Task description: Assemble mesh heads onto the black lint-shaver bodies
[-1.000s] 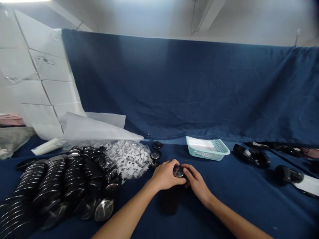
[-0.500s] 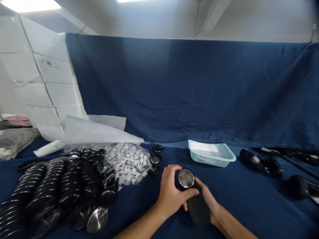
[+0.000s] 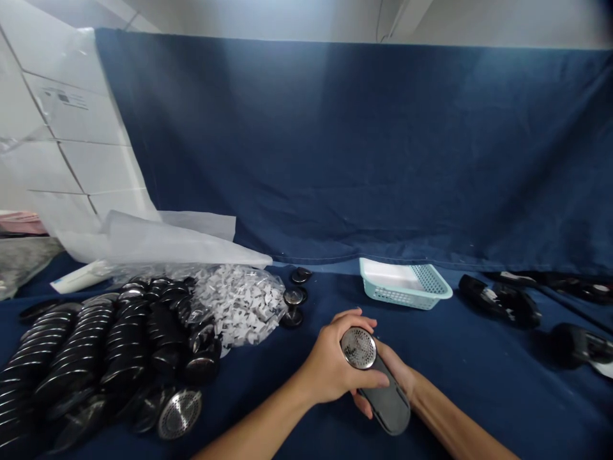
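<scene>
Both my hands hold a black hand-held device with a round perforated metal head facing up. My left hand wraps around the head end from the left, thumb lying across the body just below the mesh. My right hand is mostly hidden under and behind the device and cradles its body. They sit low at the centre, just above the blue cloth-covered table.
Rows of stacked round black-and-metal mesh caps lie at the left, one loose cap in front. A clear bag of small white parts sits beside them. A light-blue basket stands behind; more black devices lie right.
The device was lifted off the table and tilted so its mesh head faces up. My hands drew it nearer to me; the view tipped down a little.
</scene>
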`<action>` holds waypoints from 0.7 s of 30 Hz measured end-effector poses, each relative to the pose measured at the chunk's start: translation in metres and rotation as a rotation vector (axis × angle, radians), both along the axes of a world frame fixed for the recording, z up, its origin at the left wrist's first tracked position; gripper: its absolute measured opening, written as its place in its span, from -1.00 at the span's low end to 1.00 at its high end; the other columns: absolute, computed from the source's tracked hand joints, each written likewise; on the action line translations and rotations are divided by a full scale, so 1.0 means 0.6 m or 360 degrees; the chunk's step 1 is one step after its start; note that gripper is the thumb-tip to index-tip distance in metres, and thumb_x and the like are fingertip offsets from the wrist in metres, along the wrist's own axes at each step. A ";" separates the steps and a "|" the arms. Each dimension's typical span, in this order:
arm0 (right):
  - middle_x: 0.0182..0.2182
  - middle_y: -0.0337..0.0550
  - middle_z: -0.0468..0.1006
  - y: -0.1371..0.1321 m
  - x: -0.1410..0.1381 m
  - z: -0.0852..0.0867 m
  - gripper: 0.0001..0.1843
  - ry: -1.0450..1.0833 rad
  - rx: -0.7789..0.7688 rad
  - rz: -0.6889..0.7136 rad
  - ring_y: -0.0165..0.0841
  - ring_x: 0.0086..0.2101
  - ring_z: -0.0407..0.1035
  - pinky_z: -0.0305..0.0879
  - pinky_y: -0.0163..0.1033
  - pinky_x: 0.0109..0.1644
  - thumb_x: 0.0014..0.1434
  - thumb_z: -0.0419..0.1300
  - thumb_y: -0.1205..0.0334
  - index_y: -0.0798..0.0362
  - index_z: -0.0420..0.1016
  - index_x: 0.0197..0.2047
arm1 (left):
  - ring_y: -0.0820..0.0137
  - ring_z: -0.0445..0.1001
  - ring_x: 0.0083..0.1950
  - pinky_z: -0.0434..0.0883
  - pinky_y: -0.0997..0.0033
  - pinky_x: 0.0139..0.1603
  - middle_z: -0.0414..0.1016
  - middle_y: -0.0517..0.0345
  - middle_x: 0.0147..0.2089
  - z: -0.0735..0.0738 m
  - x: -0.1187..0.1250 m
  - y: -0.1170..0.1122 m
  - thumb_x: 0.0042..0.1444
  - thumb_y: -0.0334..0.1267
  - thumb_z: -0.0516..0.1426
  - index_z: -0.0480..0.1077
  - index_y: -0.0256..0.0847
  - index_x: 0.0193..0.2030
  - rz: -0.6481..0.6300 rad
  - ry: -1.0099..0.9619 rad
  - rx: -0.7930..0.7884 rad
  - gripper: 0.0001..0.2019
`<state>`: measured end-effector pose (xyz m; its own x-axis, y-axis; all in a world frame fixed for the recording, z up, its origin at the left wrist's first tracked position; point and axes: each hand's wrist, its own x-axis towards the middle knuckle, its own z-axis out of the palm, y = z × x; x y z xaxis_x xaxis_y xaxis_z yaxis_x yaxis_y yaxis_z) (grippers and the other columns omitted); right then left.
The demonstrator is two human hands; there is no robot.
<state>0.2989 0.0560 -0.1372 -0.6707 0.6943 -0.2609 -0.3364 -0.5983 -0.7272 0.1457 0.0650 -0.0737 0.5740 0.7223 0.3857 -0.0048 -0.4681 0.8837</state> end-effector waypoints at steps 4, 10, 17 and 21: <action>-0.62 -0.02 0.53 0.004 0.000 -0.009 -0.17 -0.0001 -0.0021 0.0043 -0.21 -0.63 0.47 0.34 -0.26 -0.62 0.20 -0.25 -0.37 0.22 0.47 -0.44 | 0.23 0.19 0.32 0.18 0.23 0.31 0.46 0.13 0.10 0.002 -0.005 0.004 -0.40 -0.35 0.47 0.41 -0.10 -0.11 -0.0063 0.0016 -0.0005 -0.38; -0.60 0.00 0.55 0.014 0.004 -0.028 -0.17 0.0078 -0.0039 0.0108 -0.20 -0.63 0.46 0.35 -0.24 -0.63 0.13 -0.18 -0.44 0.21 0.48 -0.43 | 0.14 0.20 0.31 0.21 0.15 0.26 0.48 0.07 0.07 0.009 -0.005 0.007 -0.42 -0.28 0.48 0.43 -0.12 -0.12 -0.0157 0.0054 0.0000 -0.39; -0.63 -0.02 0.53 0.009 0.003 -0.027 -0.20 0.0041 0.0020 0.0015 -0.21 -0.63 0.45 0.33 -0.25 -0.62 0.15 -0.19 -0.42 0.18 0.46 -0.27 | 0.20 0.38 0.12 0.29 0.27 0.16 0.43 0.10 0.05 -0.001 -0.001 0.000 -0.42 -0.34 0.47 0.44 -0.13 -0.13 -0.0081 -0.0063 -0.0008 -0.40; -0.68 -0.07 0.50 0.002 -0.005 -0.012 -0.24 -0.0012 0.0022 -0.0058 -0.22 -0.65 0.45 0.32 -0.28 -0.63 0.21 -0.24 -0.33 0.18 0.46 -0.28 | 0.23 0.42 0.05 0.35 0.33 0.07 0.42 0.09 0.02 -0.012 0.001 0.000 -0.39 -0.36 0.46 0.43 -0.14 -0.10 -0.0062 -0.0151 -0.0122 -0.39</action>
<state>0.2961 0.0575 -0.1442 -0.6431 0.7217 -0.2559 -0.3522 -0.5755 -0.7381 0.1462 0.0650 -0.0812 0.5659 0.7295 0.3841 -0.1069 -0.3970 0.9116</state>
